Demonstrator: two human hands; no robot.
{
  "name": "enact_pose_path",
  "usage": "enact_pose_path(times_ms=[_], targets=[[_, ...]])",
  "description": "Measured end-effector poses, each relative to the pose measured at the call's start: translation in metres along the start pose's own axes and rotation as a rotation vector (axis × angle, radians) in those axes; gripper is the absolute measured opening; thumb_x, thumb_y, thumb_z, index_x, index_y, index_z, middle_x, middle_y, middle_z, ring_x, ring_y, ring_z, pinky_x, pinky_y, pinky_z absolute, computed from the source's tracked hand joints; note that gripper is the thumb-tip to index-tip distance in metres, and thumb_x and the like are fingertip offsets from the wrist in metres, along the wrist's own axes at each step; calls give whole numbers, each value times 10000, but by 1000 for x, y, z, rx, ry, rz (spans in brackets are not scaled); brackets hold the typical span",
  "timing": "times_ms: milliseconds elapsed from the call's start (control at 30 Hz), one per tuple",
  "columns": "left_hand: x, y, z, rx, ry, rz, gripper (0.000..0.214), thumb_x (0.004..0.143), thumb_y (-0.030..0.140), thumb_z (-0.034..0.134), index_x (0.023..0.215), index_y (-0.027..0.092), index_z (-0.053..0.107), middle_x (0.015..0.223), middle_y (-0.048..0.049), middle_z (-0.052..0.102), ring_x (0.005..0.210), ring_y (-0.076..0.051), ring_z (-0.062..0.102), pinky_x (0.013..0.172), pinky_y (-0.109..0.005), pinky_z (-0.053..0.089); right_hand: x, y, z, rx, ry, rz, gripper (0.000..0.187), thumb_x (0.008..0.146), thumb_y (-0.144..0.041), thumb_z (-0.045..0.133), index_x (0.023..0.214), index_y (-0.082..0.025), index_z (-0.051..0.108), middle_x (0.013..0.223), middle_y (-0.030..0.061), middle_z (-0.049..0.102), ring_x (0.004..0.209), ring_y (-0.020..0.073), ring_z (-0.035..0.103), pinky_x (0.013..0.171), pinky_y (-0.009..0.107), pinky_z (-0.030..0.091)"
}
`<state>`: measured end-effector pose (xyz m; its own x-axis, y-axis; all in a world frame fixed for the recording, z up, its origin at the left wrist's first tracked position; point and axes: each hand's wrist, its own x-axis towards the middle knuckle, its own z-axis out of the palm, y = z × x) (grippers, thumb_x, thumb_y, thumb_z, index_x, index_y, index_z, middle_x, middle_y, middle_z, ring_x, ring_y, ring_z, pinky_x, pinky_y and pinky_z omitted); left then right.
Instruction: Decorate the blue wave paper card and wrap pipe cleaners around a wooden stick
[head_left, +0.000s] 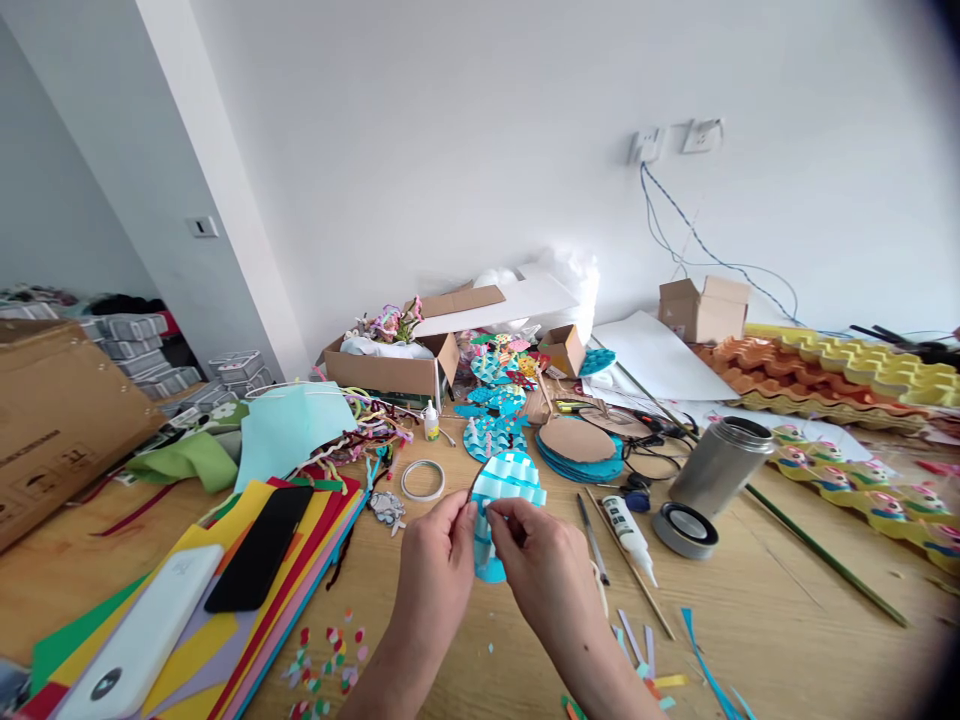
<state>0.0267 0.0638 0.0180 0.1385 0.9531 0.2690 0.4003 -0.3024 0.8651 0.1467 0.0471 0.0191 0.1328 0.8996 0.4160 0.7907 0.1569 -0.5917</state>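
Observation:
A round blue paper disc [523, 462] with pale blue folded paper strips across it is held up over the table. My left hand [435, 565] is closed on the disc's left edge, thumb in front. My right hand [551, 560] is closed in a pinch against the disc's face; what sits between its fingertips is too small to make out. Beyond the disc lie several decorated blue paper pieces [491, 437]. A brown cardboard disc [576, 440] tops a stack of blue discs to the right. A white glue tube [628, 535] lies near my right hand.
Coloured paper sheets hold a black phone [259, 550] and a white power bank [142, 635] at left. A tape roll [423, 480], a pen [594, 540], a steel flask [721, 468] and its lid [685, 530] surround my hands. Paper dots [330, 650] lie in front.

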Motion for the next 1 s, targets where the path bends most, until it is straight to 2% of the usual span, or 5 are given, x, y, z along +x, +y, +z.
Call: enact_pose_path(times_ms=[167, 467, 733, 1000], targets=[[0, 1, 0, 78, 12, 15, 342, 908, 373, 373, 815, 157, 621, 619, -17, 573, 544, -129, 471, 505, -201, 330, 0, -2, -2, -51, -19, -26, 247, 885, -268, 472, 784, -213, 691, 602, 9, 689, 530, 146, 621, 503, 223, 305], [-2, 6, 2, 202, 27, 52, 332, 908, 311, 363, 867, 172, 661, 646, -43, 643, 549, -151, 531, 524, -215, 339, -3, -2, 2, -139, -8, -55, 249, 883, -253, 450, 773, -195, 665, 588, 19, 678, 519, 154, 625, 499, 229, 291], [-1, 4, 2, 142, 2, 16, 334, 904, 333, 365, 850, 163, 647, 629, -32, 607, 552, -146, 495, 517, -214, 328, -3, -1, 7, -47, 24, -39, 250, 867, -258, 458, 685, -185, 612, 567, 9, 638, 484, 124, 555, 503, 212, 292], [2, 1, 0, 17, -30, -22, 337, 905, 373, 370, 783, 155, 596, 626, -13, 566, 539, -120, 449, 501, -205, 312, -2, -2, 6, 51, 2, 34, 221, 843, -281, 483, 715, -189, 638, 562, 2, 620, 469, 118, 507, 492, 206, 300]])
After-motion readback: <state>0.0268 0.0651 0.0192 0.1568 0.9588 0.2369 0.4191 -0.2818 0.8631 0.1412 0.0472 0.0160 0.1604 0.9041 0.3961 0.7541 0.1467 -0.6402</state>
